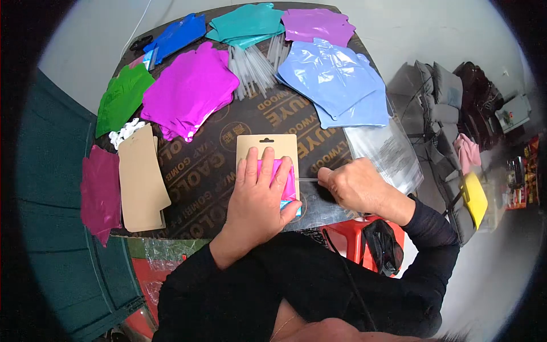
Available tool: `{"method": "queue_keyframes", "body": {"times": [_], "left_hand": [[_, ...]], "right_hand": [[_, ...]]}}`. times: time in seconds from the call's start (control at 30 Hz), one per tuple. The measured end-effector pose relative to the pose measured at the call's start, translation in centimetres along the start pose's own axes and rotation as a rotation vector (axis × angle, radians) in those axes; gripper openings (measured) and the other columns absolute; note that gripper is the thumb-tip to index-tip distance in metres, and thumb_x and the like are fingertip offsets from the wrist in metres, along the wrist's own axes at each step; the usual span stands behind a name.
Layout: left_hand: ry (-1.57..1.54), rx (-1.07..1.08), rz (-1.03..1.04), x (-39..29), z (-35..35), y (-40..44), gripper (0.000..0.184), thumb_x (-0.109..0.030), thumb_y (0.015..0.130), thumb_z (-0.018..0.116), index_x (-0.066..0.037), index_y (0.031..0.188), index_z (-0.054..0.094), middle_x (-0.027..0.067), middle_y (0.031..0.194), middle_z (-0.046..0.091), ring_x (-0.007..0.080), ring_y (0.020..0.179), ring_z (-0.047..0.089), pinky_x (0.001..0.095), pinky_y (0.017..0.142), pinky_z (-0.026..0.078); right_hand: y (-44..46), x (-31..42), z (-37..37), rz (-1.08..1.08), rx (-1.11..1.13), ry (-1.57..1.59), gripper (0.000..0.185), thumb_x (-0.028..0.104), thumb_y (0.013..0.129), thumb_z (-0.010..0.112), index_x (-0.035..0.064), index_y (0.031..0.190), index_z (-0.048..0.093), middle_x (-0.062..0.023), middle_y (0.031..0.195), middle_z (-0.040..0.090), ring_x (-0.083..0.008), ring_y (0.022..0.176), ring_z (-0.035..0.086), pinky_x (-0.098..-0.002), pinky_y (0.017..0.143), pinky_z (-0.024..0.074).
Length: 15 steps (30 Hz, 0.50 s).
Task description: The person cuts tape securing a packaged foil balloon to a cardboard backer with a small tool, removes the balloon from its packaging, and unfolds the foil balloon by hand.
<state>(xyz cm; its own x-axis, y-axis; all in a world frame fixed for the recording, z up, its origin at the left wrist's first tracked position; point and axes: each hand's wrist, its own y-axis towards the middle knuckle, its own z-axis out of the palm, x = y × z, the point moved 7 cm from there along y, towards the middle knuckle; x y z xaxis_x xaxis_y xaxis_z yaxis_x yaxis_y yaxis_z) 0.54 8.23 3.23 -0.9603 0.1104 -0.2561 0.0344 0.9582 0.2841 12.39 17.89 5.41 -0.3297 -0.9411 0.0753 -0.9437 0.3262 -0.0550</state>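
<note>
A tan card (245, 143) with a hanging slot at its top lies on the dark printed table (199, 154). On it rests a folded pink piece (290, 185), with a small blue-and-white piece (298, 210) at its lower edge. My left hand (256, 194) lies flat over both, fingers spread, pressing on the card. To the right, my right hand (356, 185) is closed around one end of a thin clear strip (308, 179), whose other end reaches the pink piece at the card's right edge.
Stacks of magenta (185, 88), green (122, 97), blue (179, 37), teal (245, 25), purple (318, 25) and light blue (330, 77) sheets surround the work spot. Clear strips (250, 68), tan cards (139, 182), dark pink sheets (101, 191) and clear bags (387, 154) lie there too.
</note>
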Motion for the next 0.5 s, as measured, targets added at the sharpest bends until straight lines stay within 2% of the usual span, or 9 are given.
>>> {"method": "queue_keyframes", "body": {"times": [0.5], "left_hand": [[-0.015,0.029,-0.007,0.10,0.10,0.08,0.078,-0.040,0.081,0.067,0.001,0.143,0.043,0.0305,0.147,0.036,0.0521,0.134,0.032,0.0578,0.112,0.026]], "right_hand": [[0.76,0.12,0.04,-0.015,0.039,0.043,0.013,0.020,0.084,0.057,0.0082,0.080,0.060,-0.0157,0.062,0.066,-0.0385,0.053,0.062,-0.0410,0.047,0.0462]]}}
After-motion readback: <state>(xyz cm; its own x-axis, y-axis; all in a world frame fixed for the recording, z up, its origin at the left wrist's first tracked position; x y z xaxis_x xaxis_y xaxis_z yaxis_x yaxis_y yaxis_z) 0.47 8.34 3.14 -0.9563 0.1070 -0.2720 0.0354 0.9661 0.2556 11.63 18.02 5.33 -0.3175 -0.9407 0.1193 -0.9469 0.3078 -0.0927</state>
